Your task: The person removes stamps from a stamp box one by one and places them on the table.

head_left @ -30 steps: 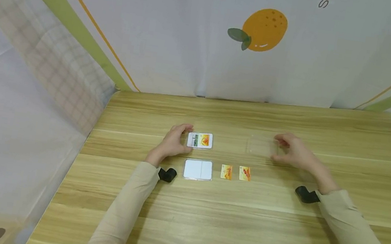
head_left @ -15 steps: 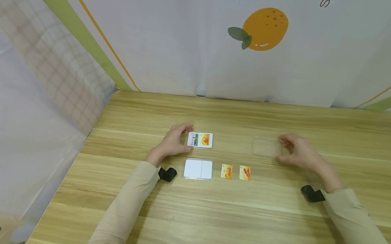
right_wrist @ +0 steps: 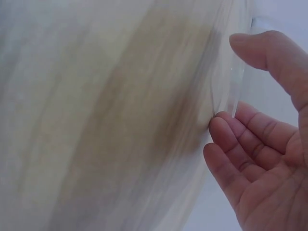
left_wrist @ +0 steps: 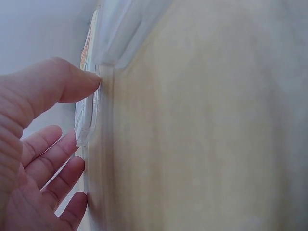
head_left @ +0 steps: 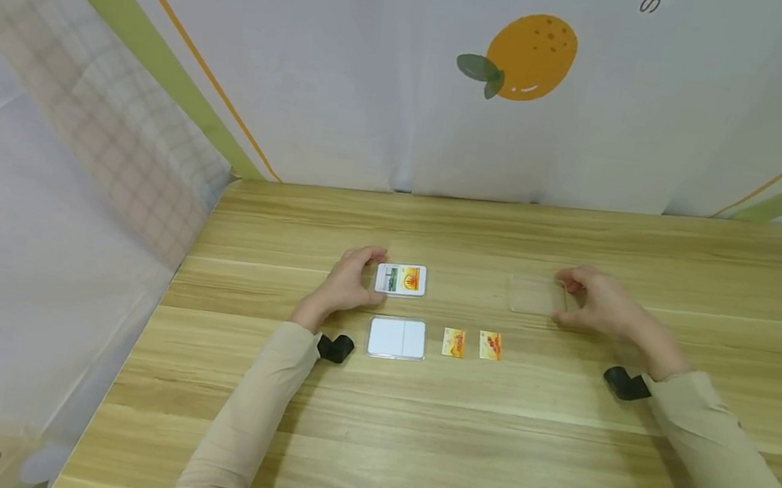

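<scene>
Clear plastic case with a white card bearing colourful pictures (head_left: 401, 279) lies on the light wood-grain table (head_left: 450, 455), its nine o'clock end held by the left hand (head_left: 345, 284), thumb and fingers set wide. Well apart at its three o'clock, the right hand (head_left: 598, 303) similarly holds a flat transparent plastic rectangle (head_left: 535, 297). At the case's six o'clock sits a rectangular clear case with a plain white insert (head_left: 396, 338); around four o'clock lie a small orange-and-yellow printed square (head_left: 454, 343) and a red-marked yellow one (head_left: 490, 346).
</scene>
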Demonstrator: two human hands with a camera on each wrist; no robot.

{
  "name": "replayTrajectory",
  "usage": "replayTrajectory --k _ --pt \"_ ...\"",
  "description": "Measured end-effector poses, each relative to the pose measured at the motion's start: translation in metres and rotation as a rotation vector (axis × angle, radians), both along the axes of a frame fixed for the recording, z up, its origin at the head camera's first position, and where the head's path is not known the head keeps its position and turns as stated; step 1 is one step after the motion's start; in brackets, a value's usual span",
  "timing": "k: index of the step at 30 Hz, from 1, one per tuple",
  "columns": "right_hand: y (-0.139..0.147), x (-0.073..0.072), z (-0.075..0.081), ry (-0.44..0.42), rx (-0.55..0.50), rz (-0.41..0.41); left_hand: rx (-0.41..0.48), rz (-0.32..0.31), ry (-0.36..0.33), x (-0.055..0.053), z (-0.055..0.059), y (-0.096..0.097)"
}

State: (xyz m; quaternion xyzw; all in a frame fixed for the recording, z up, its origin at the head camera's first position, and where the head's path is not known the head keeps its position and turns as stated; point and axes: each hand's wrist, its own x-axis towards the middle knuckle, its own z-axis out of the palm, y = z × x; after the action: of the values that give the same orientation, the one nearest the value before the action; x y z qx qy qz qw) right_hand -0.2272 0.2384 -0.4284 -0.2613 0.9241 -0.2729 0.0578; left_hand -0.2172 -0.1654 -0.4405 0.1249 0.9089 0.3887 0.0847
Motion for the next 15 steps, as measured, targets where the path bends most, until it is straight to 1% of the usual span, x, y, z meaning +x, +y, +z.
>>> replayTrajectory --k 9,15 --pt "0.0000 -0.0030 -0.0013 0.025 0.030 0.032 -0.007 0.006 0.003 -0.0009 -0.0019 -0.0001" --pt "-0.0005 -0.0037 -0.0012 0.020 0.055 0.028 -0.014 0.000 0.010 -0.0011 -0.0019 -0.0005"
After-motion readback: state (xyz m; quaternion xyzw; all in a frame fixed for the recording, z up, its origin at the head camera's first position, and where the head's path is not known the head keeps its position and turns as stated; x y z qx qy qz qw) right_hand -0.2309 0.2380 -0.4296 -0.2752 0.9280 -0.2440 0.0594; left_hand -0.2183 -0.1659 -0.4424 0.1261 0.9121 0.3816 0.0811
